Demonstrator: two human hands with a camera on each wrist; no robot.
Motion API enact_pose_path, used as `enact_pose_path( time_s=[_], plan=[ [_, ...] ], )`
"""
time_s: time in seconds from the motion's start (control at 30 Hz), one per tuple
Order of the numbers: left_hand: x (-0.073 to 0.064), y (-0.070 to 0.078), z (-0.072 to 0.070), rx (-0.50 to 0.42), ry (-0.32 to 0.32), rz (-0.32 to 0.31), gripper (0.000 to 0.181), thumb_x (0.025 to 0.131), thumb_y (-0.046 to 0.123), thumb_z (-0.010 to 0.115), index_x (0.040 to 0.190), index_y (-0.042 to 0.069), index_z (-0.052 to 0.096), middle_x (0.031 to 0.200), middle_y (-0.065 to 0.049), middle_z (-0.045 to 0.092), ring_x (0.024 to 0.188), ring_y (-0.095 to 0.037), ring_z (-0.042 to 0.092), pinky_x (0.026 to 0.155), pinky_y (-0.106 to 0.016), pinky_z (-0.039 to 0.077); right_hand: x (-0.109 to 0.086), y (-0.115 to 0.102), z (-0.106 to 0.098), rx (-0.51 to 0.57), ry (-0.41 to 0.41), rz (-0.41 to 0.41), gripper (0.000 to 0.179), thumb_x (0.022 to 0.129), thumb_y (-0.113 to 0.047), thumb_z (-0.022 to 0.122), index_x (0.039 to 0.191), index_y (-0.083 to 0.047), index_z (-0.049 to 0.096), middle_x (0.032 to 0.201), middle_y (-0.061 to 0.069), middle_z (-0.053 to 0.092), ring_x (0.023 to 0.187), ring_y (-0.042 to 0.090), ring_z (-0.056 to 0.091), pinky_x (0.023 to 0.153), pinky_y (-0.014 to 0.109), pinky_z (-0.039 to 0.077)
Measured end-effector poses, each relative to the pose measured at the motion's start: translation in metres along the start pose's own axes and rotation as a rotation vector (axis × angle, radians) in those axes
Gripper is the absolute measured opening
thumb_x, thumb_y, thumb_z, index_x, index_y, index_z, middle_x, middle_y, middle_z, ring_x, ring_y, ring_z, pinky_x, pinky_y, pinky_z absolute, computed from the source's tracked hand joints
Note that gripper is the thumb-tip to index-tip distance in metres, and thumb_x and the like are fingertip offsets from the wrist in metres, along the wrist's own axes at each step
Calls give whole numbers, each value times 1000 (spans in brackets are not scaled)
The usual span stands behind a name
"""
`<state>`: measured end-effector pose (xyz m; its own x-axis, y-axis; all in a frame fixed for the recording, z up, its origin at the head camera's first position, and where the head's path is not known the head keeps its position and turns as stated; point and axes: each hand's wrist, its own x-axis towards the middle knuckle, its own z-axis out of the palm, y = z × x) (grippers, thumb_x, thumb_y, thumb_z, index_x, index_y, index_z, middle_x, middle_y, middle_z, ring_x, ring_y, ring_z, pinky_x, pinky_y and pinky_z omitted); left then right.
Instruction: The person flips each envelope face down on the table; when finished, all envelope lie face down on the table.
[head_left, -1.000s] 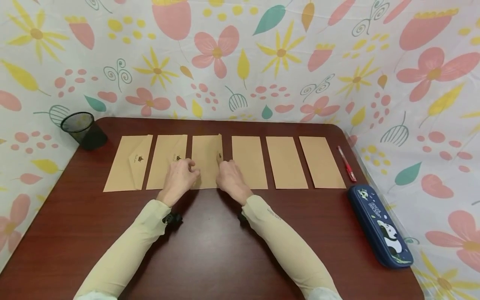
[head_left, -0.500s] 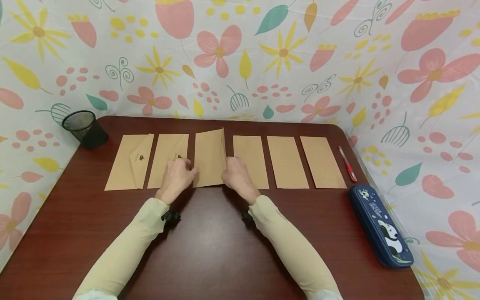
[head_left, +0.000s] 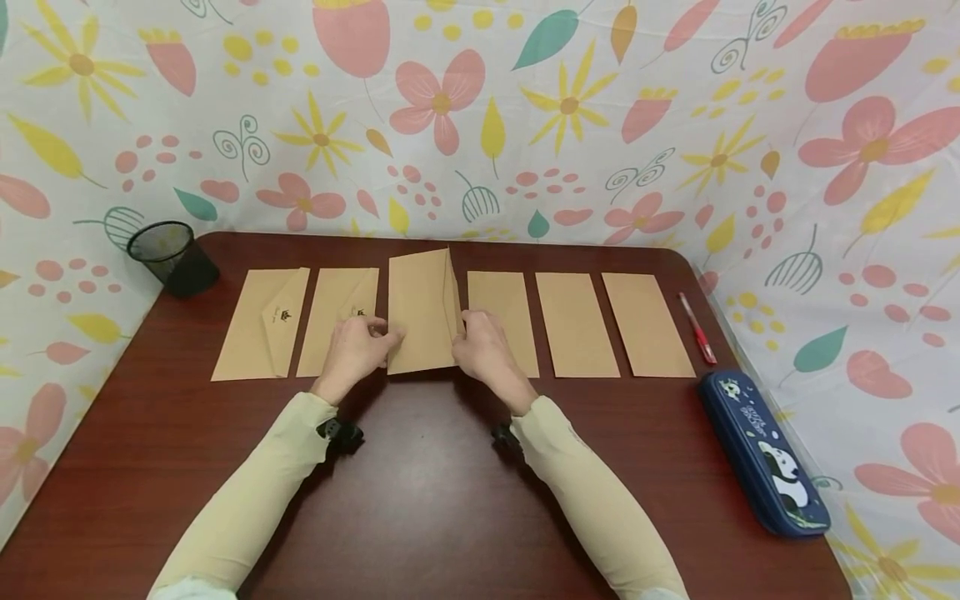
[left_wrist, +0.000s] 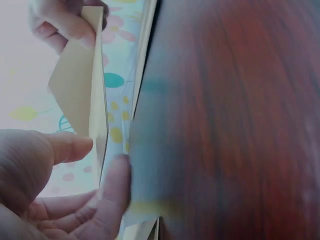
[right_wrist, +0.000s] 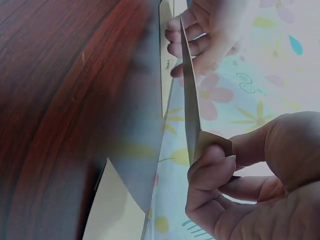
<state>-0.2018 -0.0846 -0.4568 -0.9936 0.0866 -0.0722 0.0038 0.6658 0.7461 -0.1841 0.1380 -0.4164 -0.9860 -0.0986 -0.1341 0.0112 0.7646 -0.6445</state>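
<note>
A plain kraft-paper envelope, third from the left in the row, is raised off the table, its right edge and flap lifted. My right hand pinches that right edge between thumb and curled fingers; a folded bit of paper shows at the fingertips in the right wrist view. At the opposite edge, my left hand has its thumb at the upper face and its fingers spread apart beneath. The pointed flap stands out from the envelope in the left wrist view.
Two envelopes with crown prints, the first and second, lie left. Three plain ones lie right. A black mesh pen holder stands back left; a red pen and panda pencil case lie right. Patterned cloth borders the table.
The third envelope has been raised from the table and its printed flap has turned out of sight. My right hand moved slightly right with the edge; my left fingers have spread.
</note>
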Motion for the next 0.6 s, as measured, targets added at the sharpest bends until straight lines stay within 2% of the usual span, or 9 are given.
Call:
enact_pose_path(
  time_s=[0.03,0.13,0.17,0.27,0.3,0.37,0.4,0.47,0.6],
  plan=[
    [1,0,-1,-41,-11,-4,52,103,36,72,134,-6,71,94,-18,83,60,-13,74,65,-28,55,0,0,-1,2,-1,-3,32,102,1,51,127,6,68,149,20,64,114,32,58,98,43,51],
    [1,2,-3,-173,-40,-51,50,102,31,75,137,-4,69,102,-20,81,59,-8,72,53,-26,53,-1,2,-2,7,-2,3,38,103,-2,51,137,6,66,156,19,62,127,28,61,107,42,52],
    [1,2,-4,-209,-44,-76,49,102,30,76,138,-2,69,105,-19,80,60,-7,71,52,-26,52,-1,3,-3,11,-5,8,42,104,-3,51,142,5,64,157,19,61,122,28,65,106,40,52],
    [1,6,-7,-289,-49,-136,48,102,28,78,139,1,67,110,-18,80,63,-7,71,58,-26,54,-1,6,-4,56,-27,37,54,107,-6,51,160,0,50,133,23,76,86,20,75,83,31,58],
    [1,6,-7,-303,-47,-148,47,102,28,78,139,2,67,111,-17,80,64,-7,72,62,-26,55,-1,6,-5,71,-35,42,56,107,-8,51,163,0,47,119,23,80,69,17,72,72,27,57],
    [1,8,-8,-324,-45,-163,46,102,27,78,139,2,66,112,-16,81,65,-8,72,69,-26,57,-1,8,-5,108,-50,41,57,108,-8,51,164,1,44,93,23,80,43,14,55,52,25,48],
    [1,8,-9,-328,-43,-165,46,102,26,78,139,2,66,111,-15,81,65,-9,72,72,-26,57,0,9,-5,121,-50,33,57,108,-8,52,164,2,44,86,22,78,41,11,53,47,25,45],
    [1,9,-9,-335,-41,-173,46,102,26,78,139,2,66,110,-14,80,66,-9,72,74,-27,57,0,12,-5,134,-39,1,53,108,-10,55,159,4,50,91,17,77,46,8,53,50,22,44],
    [0,7,-9,-341,-41,-192,44,103,25,77,138,2,66,105,-10,80,66,-10,71,75,-26,56,0,15,-4,204,-46,-32,50,107,-21,64,151,2,59,104,11,75,64,19,65,60,23,48]
  ],
)
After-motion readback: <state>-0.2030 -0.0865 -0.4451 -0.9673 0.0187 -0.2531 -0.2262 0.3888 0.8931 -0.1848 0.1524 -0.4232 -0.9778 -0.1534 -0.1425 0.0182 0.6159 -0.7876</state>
